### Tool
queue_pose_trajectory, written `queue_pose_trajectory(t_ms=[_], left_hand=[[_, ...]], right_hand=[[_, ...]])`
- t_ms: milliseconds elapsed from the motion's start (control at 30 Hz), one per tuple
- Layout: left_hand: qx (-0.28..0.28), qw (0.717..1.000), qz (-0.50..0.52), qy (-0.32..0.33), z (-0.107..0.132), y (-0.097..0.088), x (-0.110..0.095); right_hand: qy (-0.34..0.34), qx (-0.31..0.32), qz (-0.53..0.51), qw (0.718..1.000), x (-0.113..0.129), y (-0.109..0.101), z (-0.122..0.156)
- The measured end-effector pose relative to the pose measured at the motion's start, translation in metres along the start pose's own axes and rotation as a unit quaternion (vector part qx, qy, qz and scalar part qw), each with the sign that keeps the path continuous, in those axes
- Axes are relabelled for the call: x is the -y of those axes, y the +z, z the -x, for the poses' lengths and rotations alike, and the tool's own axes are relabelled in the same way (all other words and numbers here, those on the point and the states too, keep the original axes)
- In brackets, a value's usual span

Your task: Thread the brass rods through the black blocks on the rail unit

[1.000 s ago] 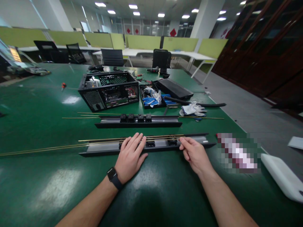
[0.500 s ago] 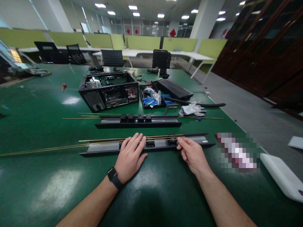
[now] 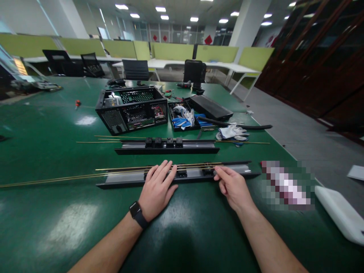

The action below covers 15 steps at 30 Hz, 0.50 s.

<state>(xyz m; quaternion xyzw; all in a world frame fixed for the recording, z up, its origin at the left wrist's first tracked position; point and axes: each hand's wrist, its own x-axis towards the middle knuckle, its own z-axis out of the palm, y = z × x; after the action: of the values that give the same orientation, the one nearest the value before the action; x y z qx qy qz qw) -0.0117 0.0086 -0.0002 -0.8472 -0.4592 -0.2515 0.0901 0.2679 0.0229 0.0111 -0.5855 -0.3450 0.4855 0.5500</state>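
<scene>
A long black rail with a grey channel lies across the green table in front of me. Thin brass rods run along it and stick out far to the left. My left hand lies flat on the rail's middle, fingers stretched over the black blocks. My right hand rests at the rail's right part, fingers curled and pinched at the rod ends near another block.
A second black rail with several black blocks and brass rods lies further back. Behind it stand an open computer case, a tray with blue and white gloves, white gloves and a black hose. A white slab sits at the right edge.
Both hands stay on the near rail. The right hand's fingers shifted slightly left along the rods, then settled; the view moved a little.
</scene>
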Motion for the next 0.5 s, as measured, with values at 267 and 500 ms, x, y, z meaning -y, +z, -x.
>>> queue_pose_trajectory(t_ms=[267,500], left_hand=[[0.001,1.0,0.001,-0.002,0.0006,0.0006,0.0002],[0.0,1.0,-0.002,-0.001,0.0002,0.0002,0.0002]], right_hand=[[-0.008,-0.011,0.003,1.0,0.0013,0.0014,0.0014],[-0.023,-0.015,0.015,1.0,0.0039,0.0056,0.0023]])
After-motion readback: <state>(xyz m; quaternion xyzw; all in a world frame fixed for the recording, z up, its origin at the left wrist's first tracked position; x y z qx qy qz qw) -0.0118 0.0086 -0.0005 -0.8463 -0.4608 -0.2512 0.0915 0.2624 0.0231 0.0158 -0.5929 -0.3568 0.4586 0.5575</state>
